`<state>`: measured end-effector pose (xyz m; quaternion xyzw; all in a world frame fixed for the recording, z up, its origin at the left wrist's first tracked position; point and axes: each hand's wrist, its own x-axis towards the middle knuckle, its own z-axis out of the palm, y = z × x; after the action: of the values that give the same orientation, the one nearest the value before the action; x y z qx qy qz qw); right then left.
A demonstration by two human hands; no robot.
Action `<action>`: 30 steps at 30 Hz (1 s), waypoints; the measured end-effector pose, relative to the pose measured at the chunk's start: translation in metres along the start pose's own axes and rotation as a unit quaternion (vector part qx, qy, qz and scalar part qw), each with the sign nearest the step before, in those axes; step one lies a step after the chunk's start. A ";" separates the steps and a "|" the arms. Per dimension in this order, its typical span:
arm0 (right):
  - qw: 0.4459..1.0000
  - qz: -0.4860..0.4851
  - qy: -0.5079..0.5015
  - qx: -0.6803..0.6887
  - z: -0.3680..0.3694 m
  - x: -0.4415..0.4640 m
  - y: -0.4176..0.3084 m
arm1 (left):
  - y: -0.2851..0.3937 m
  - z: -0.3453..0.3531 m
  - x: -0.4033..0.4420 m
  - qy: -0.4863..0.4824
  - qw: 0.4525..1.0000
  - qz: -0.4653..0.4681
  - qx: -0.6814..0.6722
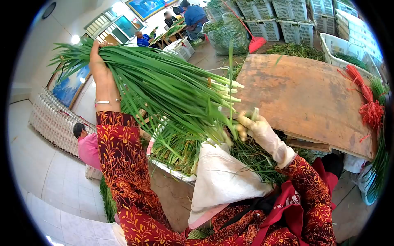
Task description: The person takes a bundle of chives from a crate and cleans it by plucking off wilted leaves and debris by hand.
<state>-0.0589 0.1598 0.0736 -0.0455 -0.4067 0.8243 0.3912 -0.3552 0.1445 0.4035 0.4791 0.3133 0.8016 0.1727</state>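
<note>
A large bunch of garlic chives (164, 78) stretches across the middle, leaves to the left and pale stalk ends to the right. My bare left hand (100, 55) is closed around its leafy end, raised at the upper left. My right hand (256, 127), in a pale glove with yellowish fingertips, is beside the lower stalk ends with its fingers curled in. What those fingers hold, if anything, cannot be made out. Below the bunch, more loose chives (174, 153) lie in a white crate (170, 171). A white cloth (221, 180) covers my lap.
A wooden board (303, 98) stands at the right, with a bundle of red ties (369, 104) on its far edge. White crates (295, 30) are stacked behind, near a red broom (256, 43). A person in pink (88, 149) sits at left; other people work at the back.
</note>
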 end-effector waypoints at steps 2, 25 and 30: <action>0.995 0.068 0.007 -0.072 -0.042 -0.017 0.019 | 0.005 0.002 -0.006 0.034 0.999 0.022 0.016; 0.707 0.279 -0.091 -0.644 -0.069 -0.031 0.036 | 0.022 -0.028 -0.006 -0.065 0.991 -0.088 -0.080; 0.863 0.058 0.022 -0.501 -0.030 -0.012 0.001 | 0.020 -0.013 -0.021 -0.042 0.991 -0.083 -0.098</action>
<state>-0.0391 0.1705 0.0497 -0.2765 -0.7527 0.5299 0.2759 -0.3563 0.1130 0.3981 0.4654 0.2642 0.7904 0.2980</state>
